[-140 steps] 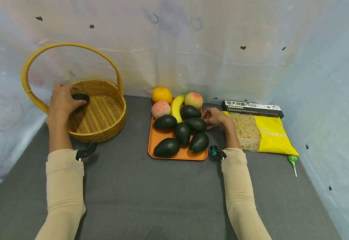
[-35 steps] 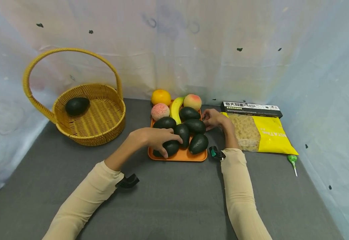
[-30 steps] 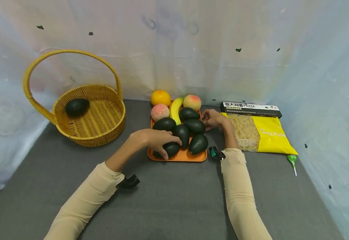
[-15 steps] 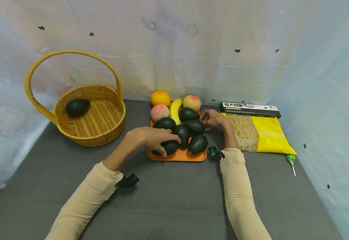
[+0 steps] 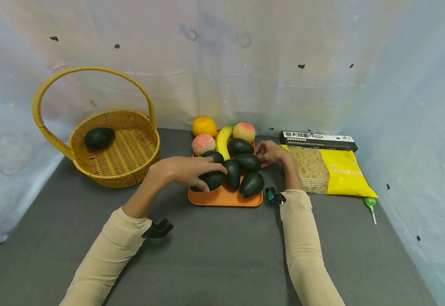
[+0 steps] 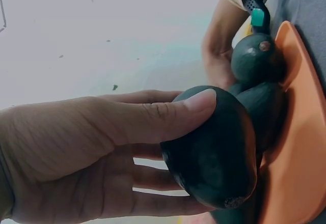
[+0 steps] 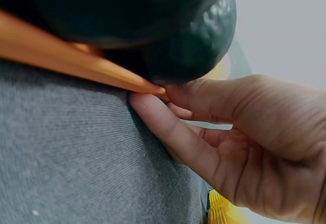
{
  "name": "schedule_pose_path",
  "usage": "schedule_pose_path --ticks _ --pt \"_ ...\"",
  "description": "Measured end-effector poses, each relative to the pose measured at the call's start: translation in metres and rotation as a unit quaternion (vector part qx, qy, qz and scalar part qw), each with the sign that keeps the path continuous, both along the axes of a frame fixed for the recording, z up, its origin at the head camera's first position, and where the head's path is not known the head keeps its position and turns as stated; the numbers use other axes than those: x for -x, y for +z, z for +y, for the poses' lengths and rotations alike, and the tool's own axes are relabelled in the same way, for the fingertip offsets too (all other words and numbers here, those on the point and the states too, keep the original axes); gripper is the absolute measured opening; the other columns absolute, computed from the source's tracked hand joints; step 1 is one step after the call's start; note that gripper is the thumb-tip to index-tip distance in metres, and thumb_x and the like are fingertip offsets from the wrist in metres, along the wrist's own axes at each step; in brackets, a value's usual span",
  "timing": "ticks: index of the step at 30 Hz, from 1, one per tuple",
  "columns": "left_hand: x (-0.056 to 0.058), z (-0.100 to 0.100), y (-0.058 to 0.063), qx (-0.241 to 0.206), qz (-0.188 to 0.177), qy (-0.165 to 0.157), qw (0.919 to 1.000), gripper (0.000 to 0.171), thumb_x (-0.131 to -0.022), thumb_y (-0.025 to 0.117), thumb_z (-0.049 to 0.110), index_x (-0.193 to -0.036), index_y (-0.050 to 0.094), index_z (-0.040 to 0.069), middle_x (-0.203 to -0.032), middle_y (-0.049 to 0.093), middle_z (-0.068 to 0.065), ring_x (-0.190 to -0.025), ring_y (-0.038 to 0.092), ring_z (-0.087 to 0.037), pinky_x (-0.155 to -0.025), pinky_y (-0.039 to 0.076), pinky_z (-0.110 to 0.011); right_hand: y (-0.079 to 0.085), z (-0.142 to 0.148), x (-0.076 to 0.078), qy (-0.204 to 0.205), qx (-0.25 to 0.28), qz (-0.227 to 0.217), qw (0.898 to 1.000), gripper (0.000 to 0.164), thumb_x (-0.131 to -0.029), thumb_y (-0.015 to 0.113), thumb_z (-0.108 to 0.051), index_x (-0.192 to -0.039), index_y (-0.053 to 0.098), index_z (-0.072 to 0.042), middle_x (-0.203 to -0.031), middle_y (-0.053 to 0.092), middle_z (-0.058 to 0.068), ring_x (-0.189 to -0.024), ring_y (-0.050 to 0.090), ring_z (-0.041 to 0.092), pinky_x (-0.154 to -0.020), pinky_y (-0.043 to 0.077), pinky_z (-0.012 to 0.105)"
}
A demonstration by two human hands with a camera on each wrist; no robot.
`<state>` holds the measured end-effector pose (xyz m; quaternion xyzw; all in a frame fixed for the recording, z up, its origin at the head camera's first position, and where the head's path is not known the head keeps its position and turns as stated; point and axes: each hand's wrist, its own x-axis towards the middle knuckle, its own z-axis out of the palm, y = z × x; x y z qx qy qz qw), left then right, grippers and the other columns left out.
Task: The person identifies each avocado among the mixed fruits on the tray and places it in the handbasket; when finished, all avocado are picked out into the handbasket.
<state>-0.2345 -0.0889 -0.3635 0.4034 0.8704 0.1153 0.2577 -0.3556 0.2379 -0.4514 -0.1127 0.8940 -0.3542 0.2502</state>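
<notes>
My left hand (image 5: 186,170) grips a dark green avocado (image 6: 214,152), thumb on one side and fingers around the other, over the left part of the orange tray (image 5: 226,199). More avocados (image 5: 252,184) lie in the tray beside a banana (image 5: 223,142), a speckled pink peach (image 5: 203,144) and a yellow-pink peach (image 5: 244,132). At the tray's right edge, my right hand (image 7: 244,132) pinches the rim between thumb and forefinger. One avocado (image 5: 99,138) rests in the wicker basket (image 5: 130,170) at the left.
An orange fruit (image 5: 204,126) sits at the tray's back left corner. To the right are a black pasta box (image 5: 318,140), a yellow pasta bag (image 5: 345,172) and a green lollipop (image 5: 370,203). A pale curtain (image 5: 222,85) hangs behind the grey table (image 5: 215,255).
My left hand released an avocado in the basket, came back to the tray and took hold of the front left avocado, now shifted up and slightly left. My right hand stays at the rim.
</notes>
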Motion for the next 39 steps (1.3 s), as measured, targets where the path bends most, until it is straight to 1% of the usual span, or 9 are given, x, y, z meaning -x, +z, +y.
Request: schedule_pose_path --ticks 7,11,14,17,21,23,28,34,39 --pt "0.002 -0.017 0.014 -0.015 0.025 0.017 0.9994 0.065 -0.101 0.071 0.027 -0.159 0.042 0.02 -0.155 0.054 -0.01 -0.135 0.057 -0.03 -0.109 0.049 -0.05 -0.001 -0.001 0.0 -0.001 0.011 -0.003 1.0 0.033 -0.1 0.062 0.0 -0.13 0.051 0.006 -0.111 0.061 0.021 -0.083 0.069 0.02 -0.076 0.065 0.035" --pt "0.004 -0.035 0.023 -0.039 0.043 0.022 0.9981 0.063 -0.098 0.075 0.022 -0.155 0.048 0.018 -0.155 0.054 -0.009 -0.141 0.054 -0.031 -0.114 0.046 -0.052 -0.002 -0.001 0.0 -0.004 0.008 -0.007 1.0 0.034 -0.099 0.064 0.0 -0.131 0.051 0.005 -0.112 0.06 0.02 -0.085 0.07 0.021 -0.078 0.066 0.036" --pt "0.004 -0.05 0.032 -0.049 0.043 0.037 0.9972 0.068 -0.094 0.079 0.019 -0.155 0.048 0.021 -0.158 0.053 -0.006 -0.144 0.051 -0.03 -0.115 0.046 -0.053 -0.003 -0.001 -0.001 -0.009 0.007 -0.009 1.0 0.036 -0.098 0.066 0.0 -0.131 0.051 0.005 -0.112 0.058 0.019 -0.086 0.071 0.023 -0.078 0.066 0.036" --pt "0.003 -0.066 0.042 -0.047 0.045 0.066 0.9957 0.075 -0.092 0.081 0.019 -0.157 0.045 0.023 -0.161 0.049 -0.007 -0.146 0.051 -0.032 -0.114 0.047 -0.055 -0.002 0.0 0.0 -0.012 0.013 -0.008 1.0 0.036 -0.098 0.066 0.0 -0.131 0.051 0.006 -0.111 0.058 0.019 -0.085 0.07 0.023 -0.077 0.066 0.036" --pt "0.003 -0.086 0.054 -0.05 0.07 0.1 0.9912 0.075 -0.091 0.083 0.023 -0.156 0.047 0.017 -0.158 0.051 -0.013 -0.139 0.055 -0.035 -0.111 0.049 -0.056 0.0 0.0 0.0 -0.014 0.02 -0.006 1.0 0.036 -0.098 0.066 0.001 -0.13 0.051 0.006 -0.108 0.057 0.018 -0.079 0.069 0.02 -0.075 0.065 0.035" --pt "0.003 -0.096 0.058 -0.053 0.079 0.105 0.9899 0.072 -0.091 0.083 0.024 -0.154 0.05 0.016 -0.156 0.053 -0.013 -0.136 0.057 -0.034 -0.109 0.05 -0.055 -0.001 0.0 0.0 -0.013 0.02 -0.004 1.0 0.035 -0.098 0.065 0.002 -0.13 0.051 0.006 -0.107 0.057 0.017 -0.078 0.069 0.019 -0.075 0.065 0.034" --pt "0.006 -0.118 0.065 -0.045 0.09 0.115 0.9882 0.07 -0.091 0.082 0.022 -0.153 0.05 0.018 -0.154 0.055 -0.011 -0.135 0.058 -0.032 -0.107 0.051 -0.054 -0.003 0.0 0.0 -0.01 0.016 -0.005 1.0 0.035 -0.098 0.064 0.002 -0.13 0.05 0.006 -0.108 0.057 0.018 -0.079 0.069 0.02 -0.075 0.065 0.034" --pt "0.013 -0.136 0.071 -0.014 0.109 0.128 0.9857 0.073 -0.09 0.083 0.021 -0.154 0.049 0.02 -0.152 0.056 -0.016 -0.134 0.058 -0.036 -0.105 0.051 -0.056 -0.002 -0.001 -0.001 -0.014 0.023 -0.008 1.0 0.036 -0.098 0.064 0.002 -0.131 0.051 0.006 -0.109 0.056 0.018 -0.08 0.07 0.021 -0.077 0.066 0.036" --pt "0.027 -0.148 0.07 0.009 0.099 0.131 0.9864 0.075 -0.09 0.083 0.022 -0.156 0.047 0.019 -0.156 0.052 -0.019 -0.139 0.053 -0.041 -0.106 0.049 -0.059 -0.003 -0.001 0.002 -0.014 0.025 -0.017 0.999 0.04 -0.099 0.063 0.002 -0.135 0.048 0.009 -0.109 0.057 0.018 -0.085 0.071 0.024 -0.079 0.066 0.04"
